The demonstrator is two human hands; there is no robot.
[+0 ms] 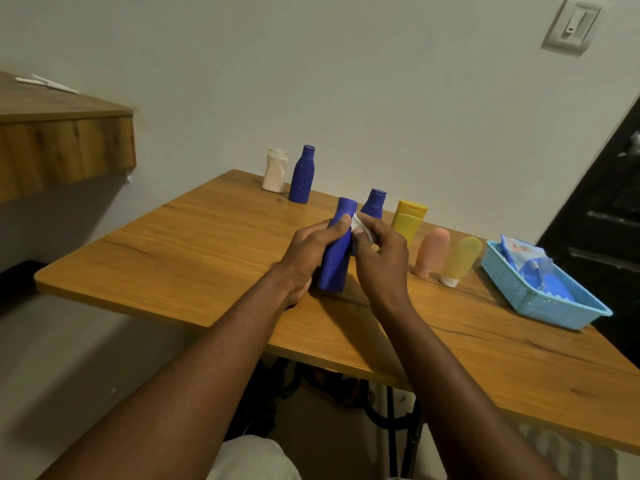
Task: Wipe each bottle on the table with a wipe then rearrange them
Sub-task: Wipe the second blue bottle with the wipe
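Observation:
My left hand [308, 252] grips a blue bottle [335, 265] just above the wooden table [194, 247], tilted slightly. My right hand [381, 261] pinches a white wipe [356, 223] against the bottle's upper side. Behind my hands stands a second blue bottle [373, 203], partly hidden. To the right are a yellow bottle [408, 216], a pink tube [431, 252] and a pale yellow tube [459, 261]. At the back left stand a white bottle [275, 170] and a tall blue bottle [302, 174].
A light blue basket [533, 299] holding a pack of wipes [526, 263] sits at the table's right side. A wooden shelf [62, 133] juts out at the upper left. The wall runs right behind the table.

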